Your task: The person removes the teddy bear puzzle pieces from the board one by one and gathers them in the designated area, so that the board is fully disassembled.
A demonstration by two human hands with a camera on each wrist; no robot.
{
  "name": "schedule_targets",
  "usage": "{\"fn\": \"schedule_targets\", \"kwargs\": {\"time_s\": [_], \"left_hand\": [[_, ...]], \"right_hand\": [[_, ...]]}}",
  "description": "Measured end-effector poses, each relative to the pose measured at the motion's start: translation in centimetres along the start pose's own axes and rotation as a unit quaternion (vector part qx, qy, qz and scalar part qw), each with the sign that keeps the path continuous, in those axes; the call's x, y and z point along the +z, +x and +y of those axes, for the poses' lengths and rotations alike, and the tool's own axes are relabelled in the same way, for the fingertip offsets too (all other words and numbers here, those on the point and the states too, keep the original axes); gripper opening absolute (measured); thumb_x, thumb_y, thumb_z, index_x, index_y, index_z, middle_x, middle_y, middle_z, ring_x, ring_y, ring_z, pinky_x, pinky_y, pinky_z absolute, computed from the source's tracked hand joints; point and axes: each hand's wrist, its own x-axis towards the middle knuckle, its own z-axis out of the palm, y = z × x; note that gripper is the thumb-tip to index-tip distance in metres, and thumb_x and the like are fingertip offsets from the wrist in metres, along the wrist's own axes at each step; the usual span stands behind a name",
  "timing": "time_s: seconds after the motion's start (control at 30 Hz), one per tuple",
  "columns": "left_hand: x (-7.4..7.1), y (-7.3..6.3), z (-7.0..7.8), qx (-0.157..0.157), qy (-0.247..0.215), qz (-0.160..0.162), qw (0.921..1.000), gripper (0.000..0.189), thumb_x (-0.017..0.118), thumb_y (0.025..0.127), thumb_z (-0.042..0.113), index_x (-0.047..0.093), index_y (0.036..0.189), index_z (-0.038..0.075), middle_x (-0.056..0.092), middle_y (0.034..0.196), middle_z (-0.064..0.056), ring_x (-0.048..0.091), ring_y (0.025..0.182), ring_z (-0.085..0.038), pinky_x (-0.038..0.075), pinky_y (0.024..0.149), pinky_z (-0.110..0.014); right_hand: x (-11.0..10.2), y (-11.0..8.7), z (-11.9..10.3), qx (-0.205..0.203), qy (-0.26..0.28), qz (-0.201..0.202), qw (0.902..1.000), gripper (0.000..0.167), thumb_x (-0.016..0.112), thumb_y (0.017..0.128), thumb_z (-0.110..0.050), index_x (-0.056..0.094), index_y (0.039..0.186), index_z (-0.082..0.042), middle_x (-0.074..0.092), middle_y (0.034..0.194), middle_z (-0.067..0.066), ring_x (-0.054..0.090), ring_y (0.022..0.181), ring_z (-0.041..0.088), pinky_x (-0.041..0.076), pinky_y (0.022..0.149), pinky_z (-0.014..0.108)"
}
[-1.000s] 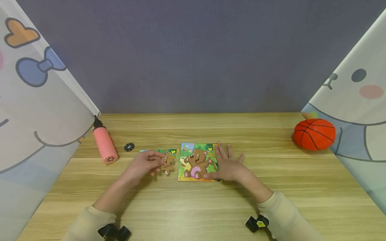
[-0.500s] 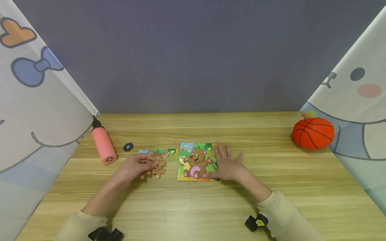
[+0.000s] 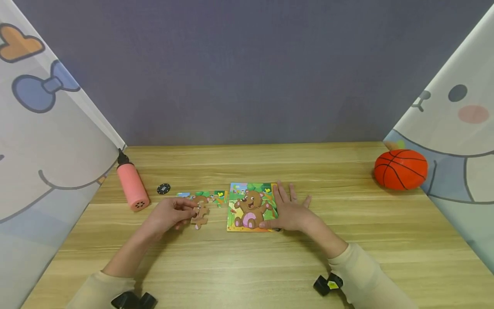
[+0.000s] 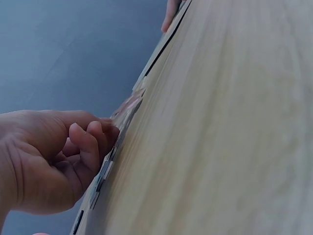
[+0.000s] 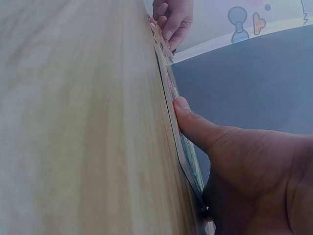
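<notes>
My left hand (image 3: 169, 216) pinches a brown puzzle piece (image 3: 200, 218) with bear art between thumb and fingers, just in front of a joined strip of puzzle pieces (image 3: 216, 196). In the left wrist view the fingertips hold the piece (image 4: 128, 108) low over the table, tilted. To the right lies a square bear picture board (image 3: 251, 210). My right hand (image 3: 291, 213) rests on its right side with fingers spread, and the thumb lies along its lower edge. The right wrist view shows that thumb (image 5: 195, 122) pressing on the board's face.
A pink hand pump (image 3: 133, 184) with a black nozzle lies at the left, beside a round black chip (image 3: 164, 189). An orange-red toy basketball (image 3: 401, 169) sits at the far right. A grey partition (image 3: 254, 77) closes off the table's back.
My left hand has drawn the bear piece leftward and slightly toward me, uncovering more of the puzzle strip. The right hand stays on the board.
</notes>
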Motion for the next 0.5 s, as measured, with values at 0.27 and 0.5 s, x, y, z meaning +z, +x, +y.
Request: {"fn": "schedule_targets", "kwargs": {"time_s": [0.27,0.5], "left_hand": [[-0.19,-0.05,-0.10,-0.005,0.022,0.011,0.9997,0.023,0.065,0.095,0.002,0.069,0.118,-0.004,0.067,0.095,-0.009,0.040,0.053,-0.011,0.036,0.048,-0.023],[-0.21,-0.07,-0.05,0.004,0.022,0.009,0.9997,0.023,0.065,0.095,0.003,0.069,0.117,-0.002,0.065,0.097,-0.011,0.040,0.055,-0.011,0.035,0.047,-0.023]], "right_hand": [[0.12,0.12,0.12,-0.003,0.005,0.002,1.0000,0.129,0.067,0.079,-0.076,-0.001,0.161,-0.004,-0.009,0.168,0.014,-0.012,0.150,0.045,-0.005,0.098,0.086],[0.08,0.07,0.05,-0.002,0.005,0.005,1.0000,0.129,0.068,0.078,-0.076,0.000,0.162,-0.004,-0.008,0.168,0.014,-0.011,0.150,0.045,-0.005,0.097,0.087]]}}
